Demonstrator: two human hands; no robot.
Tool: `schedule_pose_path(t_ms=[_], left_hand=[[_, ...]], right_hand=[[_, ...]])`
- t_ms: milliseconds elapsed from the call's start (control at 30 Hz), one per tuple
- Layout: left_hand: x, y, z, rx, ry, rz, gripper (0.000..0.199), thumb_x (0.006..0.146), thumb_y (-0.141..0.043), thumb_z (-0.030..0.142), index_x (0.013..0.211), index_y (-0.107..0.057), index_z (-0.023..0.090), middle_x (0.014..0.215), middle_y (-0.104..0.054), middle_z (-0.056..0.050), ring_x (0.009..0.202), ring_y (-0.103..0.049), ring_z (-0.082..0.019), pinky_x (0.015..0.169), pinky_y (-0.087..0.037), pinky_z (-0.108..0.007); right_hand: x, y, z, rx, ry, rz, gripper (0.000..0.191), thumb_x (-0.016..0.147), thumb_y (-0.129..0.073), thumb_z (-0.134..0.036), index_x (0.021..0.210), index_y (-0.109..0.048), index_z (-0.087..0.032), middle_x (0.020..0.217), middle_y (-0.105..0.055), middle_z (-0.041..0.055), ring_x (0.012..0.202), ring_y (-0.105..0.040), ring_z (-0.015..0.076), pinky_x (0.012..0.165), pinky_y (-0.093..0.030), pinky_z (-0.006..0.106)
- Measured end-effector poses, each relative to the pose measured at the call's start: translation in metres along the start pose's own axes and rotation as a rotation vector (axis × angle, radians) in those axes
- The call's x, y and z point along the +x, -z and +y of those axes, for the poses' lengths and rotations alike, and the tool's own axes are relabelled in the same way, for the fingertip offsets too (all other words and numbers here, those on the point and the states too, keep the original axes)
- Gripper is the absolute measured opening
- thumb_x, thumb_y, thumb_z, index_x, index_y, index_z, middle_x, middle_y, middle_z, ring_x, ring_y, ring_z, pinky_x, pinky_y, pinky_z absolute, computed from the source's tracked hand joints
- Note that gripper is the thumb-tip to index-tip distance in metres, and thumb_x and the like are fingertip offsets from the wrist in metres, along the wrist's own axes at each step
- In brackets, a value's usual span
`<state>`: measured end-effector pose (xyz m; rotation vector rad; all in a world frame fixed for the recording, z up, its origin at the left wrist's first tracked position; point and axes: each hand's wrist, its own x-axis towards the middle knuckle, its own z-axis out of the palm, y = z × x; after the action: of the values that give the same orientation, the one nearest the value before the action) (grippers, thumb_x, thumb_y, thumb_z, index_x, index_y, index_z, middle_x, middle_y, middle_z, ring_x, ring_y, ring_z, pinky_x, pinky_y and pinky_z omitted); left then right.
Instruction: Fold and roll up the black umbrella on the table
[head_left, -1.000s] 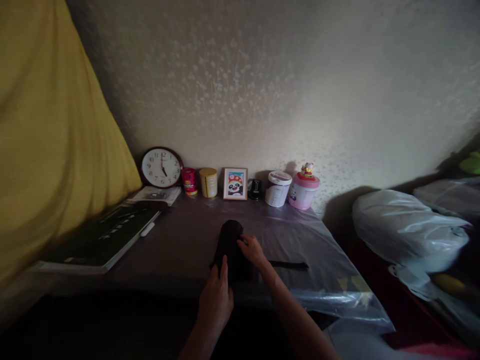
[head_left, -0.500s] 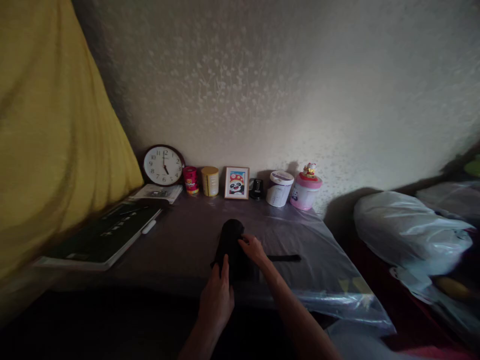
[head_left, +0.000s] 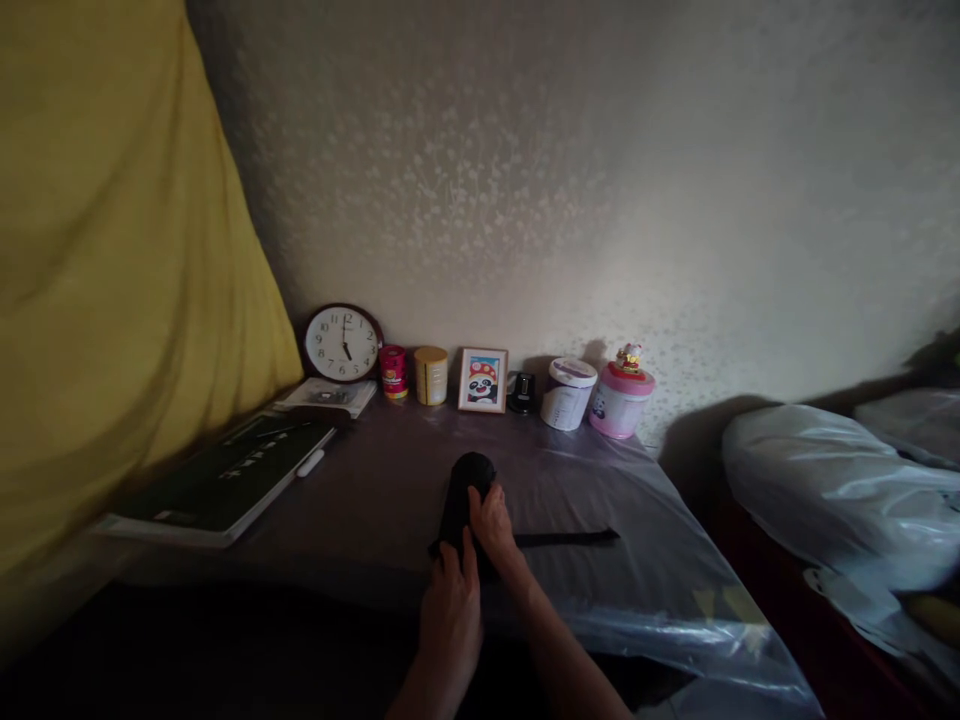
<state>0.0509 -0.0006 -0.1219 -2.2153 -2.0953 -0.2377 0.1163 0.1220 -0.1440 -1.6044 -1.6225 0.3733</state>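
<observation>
A long, round-ended bundle of black fabric (head_left: 466,482) lies on the plastic-covered table, its far end pointing towards the wall. My left hand (head_left: 452,610) grips its near end, with the fingers bent over the fabric. Higher up, my right hand (head_left: 492,520) is closed on the right side, fingers pressed to the cloth. From beneath that wrist a flat black strap (head_left: 574,538) stretches out to the right across the table. The dark fabric hides its folds and whatever lies under my palms.
Along the wall stand a clock (head_left: 343,343), a red can (head_left: 392,372), a yellow can (head_left: 431,377), a framed panda picture (head_left: 483,381), a white tub (head_left: 569,394) and a pink tub (head_left: 622,402). A green board (head_left: 225,478) lies left; plastic bags (head_left: 832,490) sit right.
My right hand has slid lower and left over the bundle, its fingers now flatter against the fabric. The strap shows more of its length. The whole view has shifted slightly.
</observation>
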Motion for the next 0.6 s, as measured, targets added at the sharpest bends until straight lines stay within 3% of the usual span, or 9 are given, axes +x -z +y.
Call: schedule_pose_path(t_ms=[100, 200, 300, 367, 433, 500, 600], left_hand=[[0.002, -0.007, 0.006, 0.059, 0.000, 0.069, 0.051, 0.081, -0.032, -0.002, 0.131, -0.039, 0.005, 0.124, -0.051, -0.025, 0.106, -0.058, -0.026, 0.081, -0.051, -0.032], [0.001, -0.012, 0.004, -0.050, -0.016, 0.053, 0.052, 0.079, -0.031, -0.004, 0.131, -0.037, 0.001, 0.130, -0.045, -0.028, 0.115, -0.051, -0.030, 0.087, -0.049, -0.037], [-0.007, -0.017, -0.009, -0.373, -0.031, -0.001, 0.065, 0.072, -0.038, -0.002, 0.136, -0.027, 0.004, 0.138, -0.037, -0.024, 0.124, -0.042, -0.029, 0.094, -0.045, -0.038], [-0.014, -0.021, -0.022, -0.644, -0.058, 0.059, 0.066, 0.074, -0.041, 0.007, 0.137, -0.023, 0.008, 0.142, -0.033, -0.018, 0.130, -0.033, -0.025, 0.103, -0.036, -0.039], [-0.018, -0.025, -0.032, -0.893, 0.056, 0.091, 0.059, 0.078, -0.043, 0.020, 0.133, -0.029, 0.009, 0.139, -0.039, -0.016, 0.129, -0.036, -0.023, 0.105, -0.033, -0.040], [-0.018, -0.026, -0.038, -1.133, 0.211, 0.004, 0.052, 0.078, -0.047, 0.033, 0.124, -0.041, 0.010, 0.128, -0.051, -0.016, 0.121, -0.046, -0.025, 0.102, -0.036, -0.040], [-0.013, -0.021, -0.035, -1.476, 0.288, -0.313, 0.047, 0.073, -0.053, 0.048, 0.104, -0.057, 0.013, 0.105, -0.066, -0.012, 0.106, -0.057, -0.026, 0.093, -0.043, -0.038]], right_hand=[[0.004, -0.009, -0.011, 0.004, -0.163, 0.024, 0.054, 0.073, -0.056, -0.037, 0.116, -0.050, -0.004, 0.107, -0.060, 0.0232, 0.103, -0.056, 0.0330, 0.086, -0.043, 0.040], [0.009, -0.011, -0.017, 0.015, -0.246, 0.013, 0.063, 0.067, -0.058, -0.032, 0.120, -0.045, -0.001, 0.116, -0.054, 0.0265, 0.110, -0.053, 0.0350, 0.091, -0.041, 0.042], [0.012, -0.011, -0.014, 0.076, -0.224, 0.038, 0.062, 0.065, -0.059, -0.030, 0.120, -0.046, -0.004, 0.118, -0.054, 0.0252, 0.115, -0.048, 0.0360, 0.092, -0.039, 0.043], [0.012, -0.012, -0.010, 0.120, -0.205, 0.057, 0.064, 0.063, -0.060, -0.032, 0.119, -0.047, -0.005, 0.118, -0.055, 0.0249, 0.117, -0.047, 0.0368, 0.093, -0.039, 0.044], [0.013, -0.012, -0.006, 0.140, -0.207, 0.058, 0.065, 0.063, -0.062, -0.034, 0.119, -0.047, -0.004, 0.118, -0.055, 0.0251, 0.118, -0.046, 0.0371, 0.093, -0.039, 0.043], [0.013, -0.013, -0.004, 0.141, -0.218, 0.048, 0.065, 0.063, -0.062, -0.036, 0.119, -0.048, -0.006, 0.118, -0.056, 0.0238, 0.118, -0.046, 0.0364, 0.093, -0.039, 0.042], [0.013, -0.011, -0.003, 0.144, -0.221, 0.049, 0.063, 0.064, -0.062, -0.037, 0.119, -0.049, -0.008, 0.121, -0.055, 0.0216, 0.120, -0.045, 0.0349, 0.096, -0.038, 0.041]])
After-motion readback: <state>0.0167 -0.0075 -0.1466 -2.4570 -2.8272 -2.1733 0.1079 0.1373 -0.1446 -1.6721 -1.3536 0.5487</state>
